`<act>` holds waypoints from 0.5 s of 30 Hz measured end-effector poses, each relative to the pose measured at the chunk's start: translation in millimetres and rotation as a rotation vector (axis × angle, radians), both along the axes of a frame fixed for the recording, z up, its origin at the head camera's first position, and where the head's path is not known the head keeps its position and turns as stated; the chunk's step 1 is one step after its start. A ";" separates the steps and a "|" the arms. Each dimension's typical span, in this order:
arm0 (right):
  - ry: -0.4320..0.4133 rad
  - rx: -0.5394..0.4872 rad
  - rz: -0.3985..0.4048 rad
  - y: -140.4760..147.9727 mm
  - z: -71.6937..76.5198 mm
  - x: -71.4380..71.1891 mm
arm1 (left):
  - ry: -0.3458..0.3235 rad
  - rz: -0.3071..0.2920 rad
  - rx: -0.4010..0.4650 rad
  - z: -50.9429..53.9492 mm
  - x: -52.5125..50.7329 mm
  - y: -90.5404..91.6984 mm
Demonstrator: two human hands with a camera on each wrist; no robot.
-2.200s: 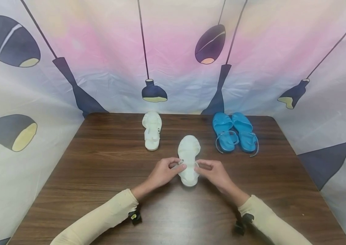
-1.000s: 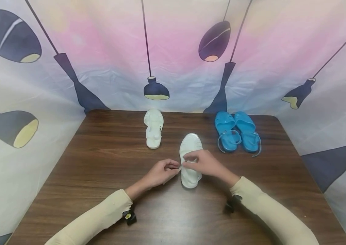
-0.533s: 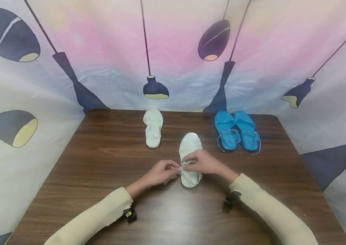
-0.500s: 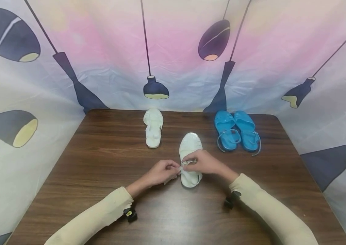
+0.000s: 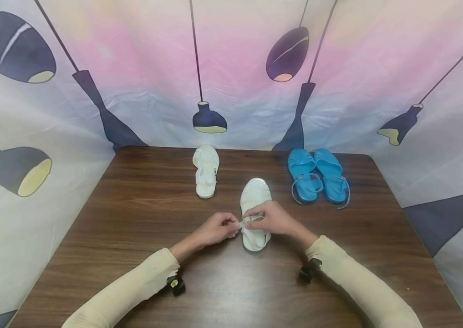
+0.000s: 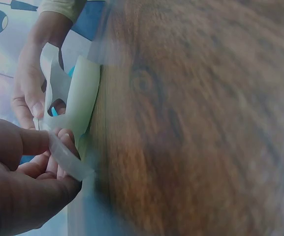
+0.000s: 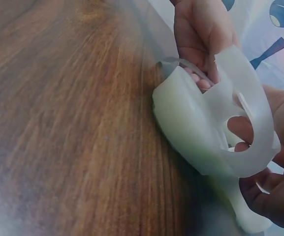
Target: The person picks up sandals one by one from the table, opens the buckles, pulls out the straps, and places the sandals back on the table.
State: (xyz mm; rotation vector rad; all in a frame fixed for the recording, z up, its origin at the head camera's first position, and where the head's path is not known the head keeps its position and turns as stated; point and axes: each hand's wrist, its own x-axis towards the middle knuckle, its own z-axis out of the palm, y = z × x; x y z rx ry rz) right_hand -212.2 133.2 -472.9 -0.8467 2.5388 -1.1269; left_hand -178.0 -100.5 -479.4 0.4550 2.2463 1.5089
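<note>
Reaching inward, the left hand [image 5: 218, 228] pinches the strap's [image 6: 67, 156] end beside the near white sandal [image 5: 255, 192]; the right hand [image 5: 275, 217], arched across that sandal, pinches the strap too; the sandal lies toe-away mid-bench [image 5: 223, 282].

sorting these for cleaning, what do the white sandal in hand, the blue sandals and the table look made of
Held white sandal: probably plastic or rubber, glossy at the toe; its strap looks translucent.
Blue sandals: likely similar plastic, with shiny highlights.
Table: wood or wood-look laminate, satin sheen, streaked brown grain.
</note>
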 end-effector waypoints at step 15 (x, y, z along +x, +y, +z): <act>-0.024 -0.063 -0.054 -2.6 -6.9 6.2 | 0.004 0.033 0.048 -1.8 -4.4 5.8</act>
